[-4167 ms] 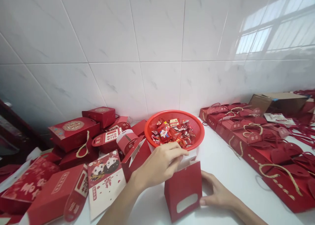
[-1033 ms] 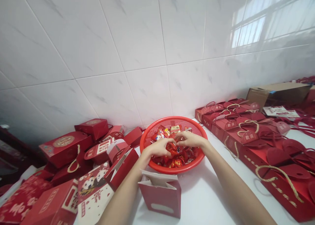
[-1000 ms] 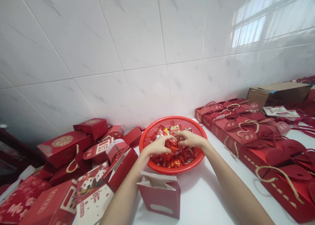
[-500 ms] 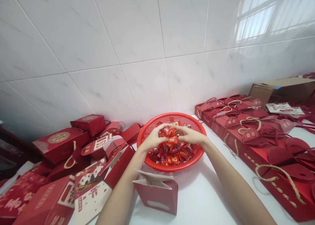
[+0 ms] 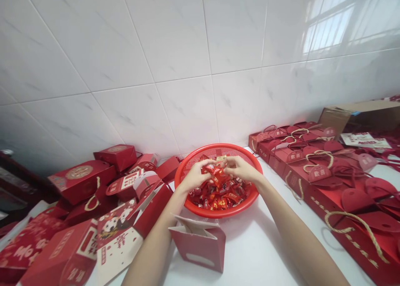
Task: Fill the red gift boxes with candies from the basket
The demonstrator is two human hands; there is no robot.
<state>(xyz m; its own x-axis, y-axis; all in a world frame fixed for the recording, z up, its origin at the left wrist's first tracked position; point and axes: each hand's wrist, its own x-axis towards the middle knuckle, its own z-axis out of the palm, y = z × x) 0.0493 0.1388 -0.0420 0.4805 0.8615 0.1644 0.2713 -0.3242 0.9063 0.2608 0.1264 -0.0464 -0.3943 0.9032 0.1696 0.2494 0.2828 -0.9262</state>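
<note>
A round red plastic basket [image 5: 181,173] holds many red-wrapped candies [image 5: 218,201]. Over its left part, my left hand [image 5: 196,176] curls its fingers around red-wrapped candies. My right hand [image 5: 241,169] is over the right part, thumb and fingers pinched on a small wrapped candy [image 5: 221,159] near the back of the pile. In front of the basket, between my forearms, a small dark red paper box [image 5: 200,246] stands upright with its top open.
Red gift boxes and bags [image 5: 78,177] are heaped at the left. Rows of red boxes [image 5: 312,186] with rope handles line the right side. A cardboard box [image 5: 336,119] stands at the back right, against the tiled wall [image 5: 184,106].
My right hand has shifted slightly left and its fingers have closed more. My left hand stays over the candies, its fingers slightly moved. The view has shifted a little.
</note>
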